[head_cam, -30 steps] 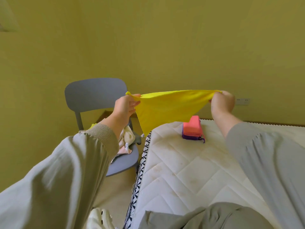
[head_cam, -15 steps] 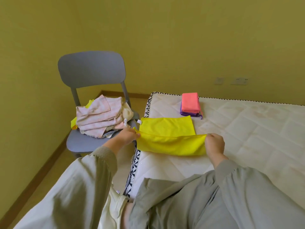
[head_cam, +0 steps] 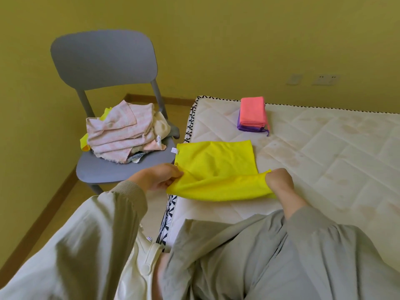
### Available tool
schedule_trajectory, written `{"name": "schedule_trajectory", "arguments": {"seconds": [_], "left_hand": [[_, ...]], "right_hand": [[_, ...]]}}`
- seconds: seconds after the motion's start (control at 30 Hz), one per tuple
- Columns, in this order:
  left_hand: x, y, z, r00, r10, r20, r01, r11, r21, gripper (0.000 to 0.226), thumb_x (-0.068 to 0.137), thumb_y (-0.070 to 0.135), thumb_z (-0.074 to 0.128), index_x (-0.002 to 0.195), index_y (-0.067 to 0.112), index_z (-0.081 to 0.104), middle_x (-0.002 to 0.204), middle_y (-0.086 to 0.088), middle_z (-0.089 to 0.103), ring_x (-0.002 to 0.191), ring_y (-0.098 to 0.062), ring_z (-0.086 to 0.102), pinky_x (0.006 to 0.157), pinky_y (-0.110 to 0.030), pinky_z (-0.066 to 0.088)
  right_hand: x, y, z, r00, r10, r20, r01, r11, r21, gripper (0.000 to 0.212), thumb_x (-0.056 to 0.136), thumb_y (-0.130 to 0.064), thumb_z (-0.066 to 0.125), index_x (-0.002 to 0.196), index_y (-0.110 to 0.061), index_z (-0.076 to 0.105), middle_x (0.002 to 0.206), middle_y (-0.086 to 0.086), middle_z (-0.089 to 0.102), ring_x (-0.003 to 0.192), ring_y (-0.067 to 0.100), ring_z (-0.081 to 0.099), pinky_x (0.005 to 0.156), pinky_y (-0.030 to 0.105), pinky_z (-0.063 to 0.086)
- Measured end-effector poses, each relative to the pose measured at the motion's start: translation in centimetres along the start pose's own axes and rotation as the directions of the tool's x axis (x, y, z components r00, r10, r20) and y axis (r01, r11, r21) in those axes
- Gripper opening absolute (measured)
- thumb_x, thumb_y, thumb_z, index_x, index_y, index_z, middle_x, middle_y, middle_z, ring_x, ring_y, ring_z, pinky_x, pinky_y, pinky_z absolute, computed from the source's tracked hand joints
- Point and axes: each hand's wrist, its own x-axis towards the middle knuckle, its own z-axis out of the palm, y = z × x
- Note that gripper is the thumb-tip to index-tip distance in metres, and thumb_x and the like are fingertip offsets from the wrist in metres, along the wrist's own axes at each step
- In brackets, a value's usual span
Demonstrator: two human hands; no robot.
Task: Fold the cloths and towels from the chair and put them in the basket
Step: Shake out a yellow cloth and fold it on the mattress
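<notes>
A yellow cloth (head_cam: 214,161) lies on the near left corner of the white mattress (head_cam: 313,161), its near edge lifted and folded over. My left hand (head_cam: 160,177) pinches the near left corner of that cloth. My right hand (head_cam: 279,180) grips its near right corner. A pile of pink and cream towels (head_cam: 123,131) sits on the seat of the grey chair (head_cam: 104,59) to the left of the mattress. No basket is in view.
A folded pink cloth on a folded purple one (head_cam: 253,114) lies at the mattress's far left. Yellow walls stand behind, with sockets (head_cam: 324,80) at the right. My knee in grey trousers (head_cam: 238,252) rests on the mattress's near edge.
The yellow cloth, held up in the air a second ago, now lies on the mattress. Both hands have come down with its near corners and the near edge is turned over.
</notes>
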Motion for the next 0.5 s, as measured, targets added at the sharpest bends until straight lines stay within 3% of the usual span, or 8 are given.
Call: {"name": "schedule_trajectory", "arguments": {"seconds": [0.1,0.2,0.33,0.4,0.5], "left_hand": [[1.8,0.3,-0.6,0.97,0.129,-0.206,-0.138,0.99,-0.033,0.022,0.098,0.019,0.05,0.079,0.009,0.047,0.076,-0.014,0.047,0.063,-0.022,0.05,0.061,-0.03,0.053],[3.5,0.4,-0.6,0.895,0.23,-0.381,-0.232,0.972,0.044,0.025,0.098,0.016,0.05,0.076,0.005,0.049,0.077,-0.017,0.051,0.061,-0.025,0.055,0.06,-0.036,0.057],[5.7,0.1,-0.6,0.809,0.306,-0.502,-0.237,0.951,0.199,0.025,0.095,0.017,0.053,0.075,0.002,0.056,0.068,-0.016,0.05,0.063,-0.025,0.053,0.068,-0.048,0.053],[7.1,0.1,-0.9,0.786,0.313,-0.534,-0.229,0.948,0.219,0.028,0.094,0.017,0.054,0.071,0.002,0.054,0.063,-0.016,0.047,0.061,-0.026,0.05,0.064,-0.047,0.05],[9.1,0.2,-0.9,0.773,0.283,-0.568,-0.245,0.959,0.145,0.034,0.095,0.015,0.053,0.063,0.007,0.043,0.055,-0.006,0.037,0.056,-0.022,0.039,0.054,-0.034,0.037]], "right_hand": [[0.4,-0.6,0.4,0.987,-0.143,-0.073,0.141,0.99,-0.026,0.029,0.098,-0.017,0.042,0.099,0.002,0.064,0.115,0.025,0.061,0.106,0.04,0.056,0.08,0.037,0.043],[1.6,-1.0,1.2,0.956,-0.243,-0.164,0.248,0.969,0.009,0.032,0.096,-0.016,0.048,0.066,-0.007,0.048,0.089,0.024,0.062,0.077,0.035,0.05,0.063,0.034,0.033],[3.6,-1.9,2.1,0.923,-0.294,-0.25,0.317,0.947,0.058,0.043,0.093,-0.019,0.056,0.056,-0.008,0.039,0.053,0.005,0.04,0.063,0.031,0.038,0.054,0.035,0.022],[5.0,-2.4,2.8,0.92,-0.301,-0.251,0.331,0.94,0.084,0.042,0.092,-0.022,0.059,0.058,-0.002,0.046,0.051,0.008,0.039,0.06,0.03,0.038,0.053,0.035,0.022],[6.9,-2.9,3.9,0.916,-0.306,-0.258,0.347,0.929,0.132,0.037,0.089,-0.021,0.062,0.065,0.007,0.057,0.06,0.019,0.054,0.062,0.035,0.046,0.054,0.037,0.028]]}}
